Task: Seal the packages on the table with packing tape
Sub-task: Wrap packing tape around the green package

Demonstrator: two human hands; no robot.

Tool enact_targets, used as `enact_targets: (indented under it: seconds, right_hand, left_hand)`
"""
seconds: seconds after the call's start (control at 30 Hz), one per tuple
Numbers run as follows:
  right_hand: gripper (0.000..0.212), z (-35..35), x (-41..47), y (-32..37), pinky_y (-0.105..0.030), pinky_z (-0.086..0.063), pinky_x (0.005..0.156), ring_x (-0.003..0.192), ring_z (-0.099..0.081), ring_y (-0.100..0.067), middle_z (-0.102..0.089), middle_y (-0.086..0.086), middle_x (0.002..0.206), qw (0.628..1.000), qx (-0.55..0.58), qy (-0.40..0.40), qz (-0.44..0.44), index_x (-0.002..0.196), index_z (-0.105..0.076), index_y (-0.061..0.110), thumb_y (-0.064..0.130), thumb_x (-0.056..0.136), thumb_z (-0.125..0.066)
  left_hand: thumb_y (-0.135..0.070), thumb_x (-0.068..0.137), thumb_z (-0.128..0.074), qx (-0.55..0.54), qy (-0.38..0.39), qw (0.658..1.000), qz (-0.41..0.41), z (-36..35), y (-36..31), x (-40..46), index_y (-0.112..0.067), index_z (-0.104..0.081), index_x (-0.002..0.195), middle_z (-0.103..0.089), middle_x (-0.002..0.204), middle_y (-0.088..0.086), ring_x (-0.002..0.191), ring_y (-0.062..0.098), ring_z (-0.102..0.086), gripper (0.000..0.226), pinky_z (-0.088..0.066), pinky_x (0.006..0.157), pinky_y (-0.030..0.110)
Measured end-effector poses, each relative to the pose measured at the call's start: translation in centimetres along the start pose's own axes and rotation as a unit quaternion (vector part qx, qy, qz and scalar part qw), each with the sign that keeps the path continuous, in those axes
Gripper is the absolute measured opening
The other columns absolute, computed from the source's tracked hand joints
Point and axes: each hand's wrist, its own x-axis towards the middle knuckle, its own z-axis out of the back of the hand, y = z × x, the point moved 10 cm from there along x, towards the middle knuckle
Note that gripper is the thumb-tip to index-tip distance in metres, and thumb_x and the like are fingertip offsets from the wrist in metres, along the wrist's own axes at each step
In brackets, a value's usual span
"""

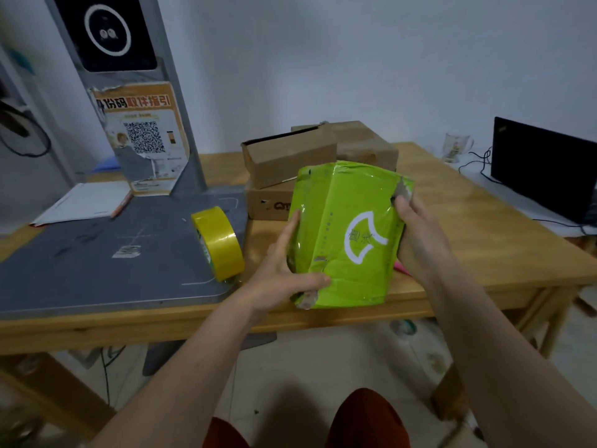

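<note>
A bright green plastic-wrapped package with a white logo is held tilted above the front edge of the wooden table. My left hand grips its lower left side, thumb across the bottom front. My right hand grips its right edge, with the thumb near a grey torn corner at the top. A roll of yellow packing tape stands on edge on the grey mat to the left, apart from both hands.
Three brown cardboard boxes are stacked behind the package. A grey scanner stand with a QR poster rises from the grey mat. Papers lie far left. A black laptop and a glass mug sit on the right.
</note>
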Motion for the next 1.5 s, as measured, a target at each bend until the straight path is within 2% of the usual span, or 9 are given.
enact_targets:
  seconds: [0.17, 0.4, 0.67, 0.77, 0.93, 1.0, 1.13, 1.33, 1.5]
  right_hand:
    - [0.025, 0.9, -0.4, 1.9, -0.024, -0.051, 0.083, 0.093, -0.065, -0.007, -0.071, 0.009, 0.102, 0.993, -0.076, -0.083, 0.046, 0.12, -0.062, 0.023, 0.027, 0.104, -0.044]
    - [0.042, -1.7, -2.3, 5.4, -0.043, -0.059, 0.079, 0.105, -0.069, -0.024, -0.073, -0.004, 0.111, 0.994, 0.094, 0.034, -0.041, 0.096, -0.079, 0.03, 0.062, 0.086, -0.053]
    - [0.036, 1.0, -2.8, 4.3, -0.044, -0.056, 0.074, 0.084, -0.069, -0.027, -0.073, -0.003, 0.088, 0.989, -0.066, 0.017, -0.128, 0.086, -0.076, 0.042, 0.07, 0.063, -0.072]
    - [0.056, 0.9, -2.5, 2.5, -0.054, -0.049, 0.097, 0.114, -0.062, -0.036, -0.066, -0.012, 0.123, 0.986, -0.017, 0.008, -0.165, 0.121, -0.067, 0.024, 0.053, 0.073, -0.07]
    - [0.036, -1.0, -0.6, 2.9, -0.041, -0.057, 0.086, 0.111, -0.066, -0.027, -0.068, -0.011, 0.121, 0.98, 0.176, 0.046, -0.078, 0.111, -0.075, 0.015, 0.03, 0.091, -0.049]
    - [0.037, -2.5, -0.1, 3.1, -0.041, -0.058, 0.085, 0.112, -0.066, -0.026, -0.068, -0.011, 0.123, 0.969, 0.225, 0.078, -0.064, 0.107, -0.077, 0.016, 0.029, 0.093, -0.045]
    - [0.04, -4.9, 1.4, 2.5, -0.038, -0.059, 0.077, 0.105, -0.069, -0.025, -0.071, -0.008, 0.116, 0.971, 0.217, 0.09, -0.047, 0.109, -0.075, 0.017, 0.029, 0.094, -0.04]
    - [0.045, -10.9, 4.1, 1.5, -0.044, -0.053, 0.092, 0.118, -0.062, -0.024, -0.065, -0.005, 0.129, 0.98, 0.14, 0.137, -0.032, 0.124, -0.068, 0.026, 0.049, 0.095, -0.042]
    - [0.083, -12.7, 6.5, -2.9, -0.053, -0.046, 0.098, 0.128, -0.05, -0.031, -0.043, -0.007, 0.148, 0.988, 0.077, 0.091, -0.095, 0.152, -0.029, 0.028, 0.066, 0.082, -0.054]
  left_hand:
    - [-0.045, 0.038, -0.087, 0.2, -0.042, 0.979, -0.006, -0.5, -1.2, 0.5, -0.057, 0.017, 0.145, -0.024, 0.146, 0.0, 0.139, 0.02, -0.029, 0.149, -0.029, 0.115, 0.039]
    - [-0.046, 0.053, -0.085, 0.603, -0.272, 0.68, -0.317, -1.8, -10.3, -1.3, -0.042, -0.008, 0.151, -0.032, 0.138, 0.016, 0.123, 0.038, -0.038, 0.124, -0.03, 0.102, 0.059]
    - [-0.008, 0.071, -0.076, 0.657, -0.261, 0.53, -0.468, -4.0, -10.7, -4.0, -0.047, -0.03, 0.144, -0.034, 0.133, 0.006, 0.12, 0.029, -0.039, 0.094, -0.032, 0.101, 0.067]
    - [-0.02, 0.062, -0.087, 0.647, -0.188, 0.577, -0.461, -4.1, -11.0, -3.7, -0.041, -0.026, 0.145, -0.03, 0.134, 0.007, 0.123, 0.031, -0.035, 0.105, -0.038, 0.099, 0.063]
    - [-0.075, 0.042, -0.078, 0.241, -0.208, 0.927, -0.2, 3.8, -13.3, -1.1, -0.047, -0.006, 0.15, -0.012, 0.156, -0.008, 0.144, 0.015, -0.017, 0.133, -0.018, 0.118, 0.037]
    - [-0.075, 0.036, -0.081, -0.011, -0.139, 0.988, -0.06, 6.1, -11.9, 0.7, -0.039, -0.018, 0.153, -0.029, 0.158, -0.002, 0.141, 0.021, -0.035, 0.138, -0.031, 0.112, 0.053]
    - [-0.069, 0.028, -0.088, -0.094, 0.039, 0.993, 0.051, 6.5, -10.7, 1.1, -0.033, -0.063, 0.125, -0.069, 0.118, -0.002, 0.106, 0.023, -0.066, 0.106, -0.049, 0.089, 0.057]
    - [-0.015, 0.057, -0.07, -0.184, -0.083, 0.977, 0.072, 13.1, -9.0, 2.3, -0.021, -0.07, 0.072, -0.065, 0.081, 0.004, 0.081, 0.023, -0.058, 0.016, -0.043, 0.081, 0.041]
    - [-0.039, 0.071, -0.073, -0.343, -0.246, 0.899, 0.118, 22.1, -5.5, 1.4, -0.027, -0.072, 0.075, -0.071, 0.106, 0.002, 0.105, 0.026, -0.062, 0.013, -0.038, 0.095, 0.049]
